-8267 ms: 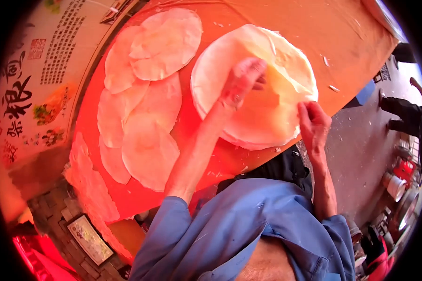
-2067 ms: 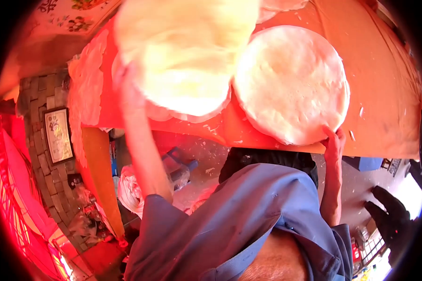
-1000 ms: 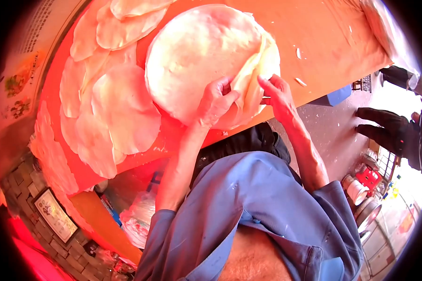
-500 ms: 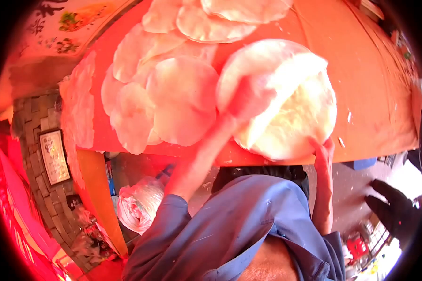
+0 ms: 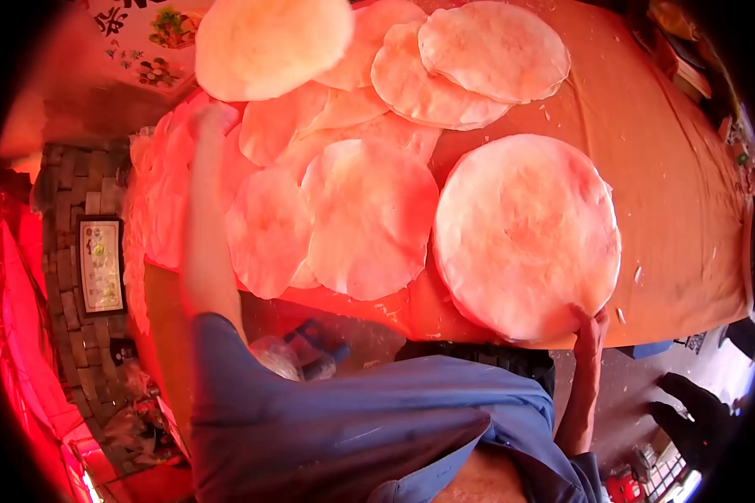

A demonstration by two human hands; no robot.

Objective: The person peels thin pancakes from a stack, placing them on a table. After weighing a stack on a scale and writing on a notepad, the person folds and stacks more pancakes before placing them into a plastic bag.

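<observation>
A thick round stack of pale, thin dough-like sheets lies near the front edge of the orange-red table. My right hand grips its lower right rim, thumb on top. My left hand is stretched far to the upper left, blurred, just below the edge of a bright round sheet. Its fingers are too smeared to tell whether they touch that sheet. Between the left arm and the stack, several overlapping round sheets are spread out.
More round sheets overlap at the back. The table cloth has small pale scraps on it. A framed sign is on the brick floor at left. A dark-gloved hand or similar dark shape is at lower right.
My left hand has moved from the stack to the upper left, and a bright sheet now shows there. The folded-up sheet is gone from the stack's top. The view has shifted; my right hand stays at the rim.
</observation>
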